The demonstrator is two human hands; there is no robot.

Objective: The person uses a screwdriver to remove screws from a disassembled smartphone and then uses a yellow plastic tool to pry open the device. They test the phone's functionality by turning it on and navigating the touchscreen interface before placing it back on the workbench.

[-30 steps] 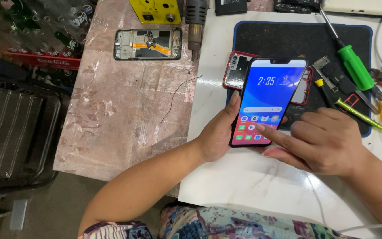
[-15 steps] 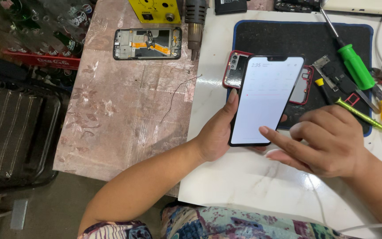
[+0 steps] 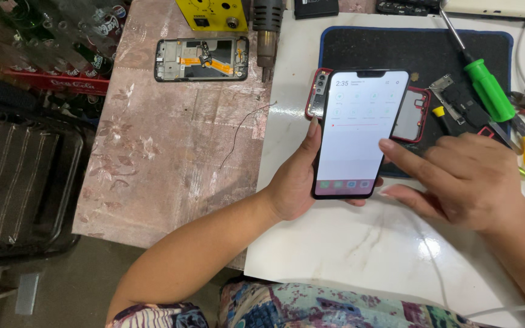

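White marble table [image 3: 360, 255] carries a black mat [image 3: 420, 48] at its far edge. Above the mat's near edge, the left hand [image 3: 296, 182] clasps a lit phone [image 3: 360, 130] by its sides. The right hand [image 3: 463, 176], loosely curled, touches the screen's right edge with one fingertip. This looks like screen testing; steady, light taps seem called for next.

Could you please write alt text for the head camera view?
A left hand holds a lit smartphone while the right hand points a finger at its pale screen, above a black mat strewn with tools.
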